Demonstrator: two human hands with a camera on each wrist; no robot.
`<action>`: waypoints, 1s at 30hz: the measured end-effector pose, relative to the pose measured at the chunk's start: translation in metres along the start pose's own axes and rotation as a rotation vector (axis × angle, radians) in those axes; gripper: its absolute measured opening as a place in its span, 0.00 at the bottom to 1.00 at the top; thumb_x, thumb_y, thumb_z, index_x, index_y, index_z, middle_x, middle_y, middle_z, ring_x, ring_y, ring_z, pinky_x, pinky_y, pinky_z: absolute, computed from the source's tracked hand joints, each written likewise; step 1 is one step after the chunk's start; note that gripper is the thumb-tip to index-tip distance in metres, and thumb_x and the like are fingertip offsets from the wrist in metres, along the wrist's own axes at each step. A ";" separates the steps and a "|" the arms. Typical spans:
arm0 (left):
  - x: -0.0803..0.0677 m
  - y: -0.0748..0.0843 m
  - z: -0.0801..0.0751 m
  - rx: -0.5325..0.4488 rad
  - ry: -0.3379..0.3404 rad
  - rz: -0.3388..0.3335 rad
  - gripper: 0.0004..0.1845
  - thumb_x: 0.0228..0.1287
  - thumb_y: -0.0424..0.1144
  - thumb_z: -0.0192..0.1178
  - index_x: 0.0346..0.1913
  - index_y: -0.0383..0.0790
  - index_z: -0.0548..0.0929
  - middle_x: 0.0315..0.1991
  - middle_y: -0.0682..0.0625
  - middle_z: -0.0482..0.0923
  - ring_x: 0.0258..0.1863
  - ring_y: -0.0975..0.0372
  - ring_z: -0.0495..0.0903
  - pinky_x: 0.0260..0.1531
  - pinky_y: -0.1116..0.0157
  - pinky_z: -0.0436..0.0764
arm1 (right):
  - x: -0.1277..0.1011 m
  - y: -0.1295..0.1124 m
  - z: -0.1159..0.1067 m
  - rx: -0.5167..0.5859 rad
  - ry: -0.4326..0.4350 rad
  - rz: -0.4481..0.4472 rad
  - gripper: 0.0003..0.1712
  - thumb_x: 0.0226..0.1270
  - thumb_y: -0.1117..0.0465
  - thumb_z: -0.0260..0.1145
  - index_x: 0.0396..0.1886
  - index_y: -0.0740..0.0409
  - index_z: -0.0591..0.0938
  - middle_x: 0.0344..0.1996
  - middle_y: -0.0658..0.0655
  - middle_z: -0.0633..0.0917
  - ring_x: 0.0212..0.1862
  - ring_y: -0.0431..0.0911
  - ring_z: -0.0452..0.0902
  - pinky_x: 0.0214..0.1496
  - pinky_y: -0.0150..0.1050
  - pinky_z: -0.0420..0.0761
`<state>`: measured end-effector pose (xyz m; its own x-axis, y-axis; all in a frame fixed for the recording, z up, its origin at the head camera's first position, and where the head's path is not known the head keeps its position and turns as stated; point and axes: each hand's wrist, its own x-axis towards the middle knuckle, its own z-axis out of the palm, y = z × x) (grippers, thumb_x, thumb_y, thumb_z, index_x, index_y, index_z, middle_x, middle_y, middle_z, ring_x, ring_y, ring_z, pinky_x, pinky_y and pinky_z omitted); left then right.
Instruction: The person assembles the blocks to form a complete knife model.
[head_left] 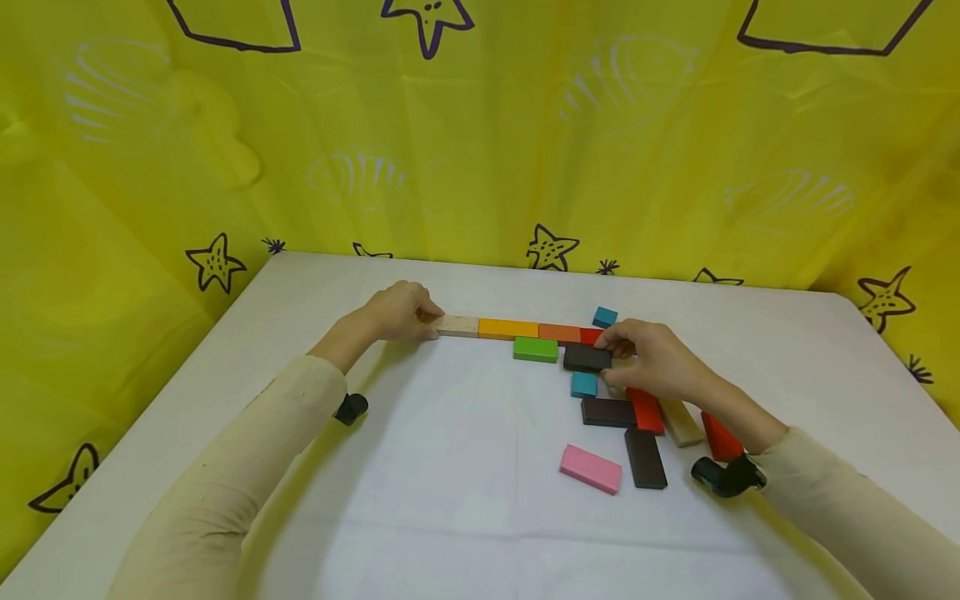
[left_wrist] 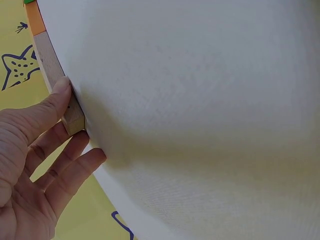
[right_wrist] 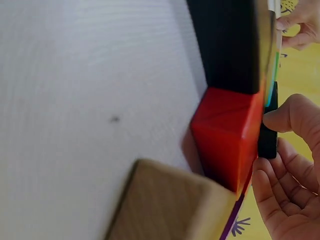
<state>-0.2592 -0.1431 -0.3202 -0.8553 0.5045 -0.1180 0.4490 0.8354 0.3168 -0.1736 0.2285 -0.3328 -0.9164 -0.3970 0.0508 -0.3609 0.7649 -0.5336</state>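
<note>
Left hand (head_left: 401, 312) at the left end of the row (head_left: 525, 331), arm stretched forward, thumb and fingers pinching the pale block (head_left: 459, 326). Right hand (head_left: 654, 357) angled in from the row's right, thumb and fingers gripping the black block (head_left: 585, 358) just on the row's near side; can't tell if it's lifted. Pale block: bare wood, oblong, square-edged, butted against yellow (head_left: 498, 328) in the row. Black one: oblong, uniformly dark.

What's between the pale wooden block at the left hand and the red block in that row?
In the head view, a yellow block and an orange block lie between the pale wooden block and the red block.
</note>
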 end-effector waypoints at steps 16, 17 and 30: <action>0.000 0.000 -0.002 0.004 -0.001 0.022 0.21 0.55 0.41 0.70 0.53 0.41 0.84 0.36 0.50 0.79 0.36 0.58 0.70 0.33 0.62 0.69 | 0.004 0.000 0.002 -0.007 -0.026 0.042 0.18 0.52 0.64 0.74 0.44 0.61 0.83 0.39 0.55 0.81 0.42 0.49 0.75 0.45 0.42 0.79; 0.000 0.001 -0.002 0.005 -0.002 0.020 0.21 0.55 0.41 0.70 0.53 0.42 0.84 0.36 0.50 0.79 0.36 0.58 0.70 0.33 0.62 0.69 | 0.004 -0.001 0.002 -0.007 -0.024 0.039 0.17 0.52 0.64 0.74 0.44 0.61 0.83 0.39 0.55 0.81 0.42 0.49 0.74 0.45 0.42 0.79; 0.001 0.001 -0.001 -0.006 -0.003 0.013 0.21 0.55 0.40 0.70 0.53 0.41 0.84 0.37 0.49 0.79 0.35 0.59 0.70 0.33 0.63 0.70 | 0.009 -0.005 0.004 0.005 0.027 -0.006 0.10 0.53 0.64 0.75 0.37 0.58 0.88 0.33 0.52 0.82 0.39 0.48 0.73 0.38 0.37 0.76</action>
<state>-0.2599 -0.1425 -0.3191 -0.8486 0.5160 -0.1170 0.4585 0.8275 0.3240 -0.1791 0.2189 -0.3331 -0.9187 -0.3875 0.0767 -0.3654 0.7600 -0.5375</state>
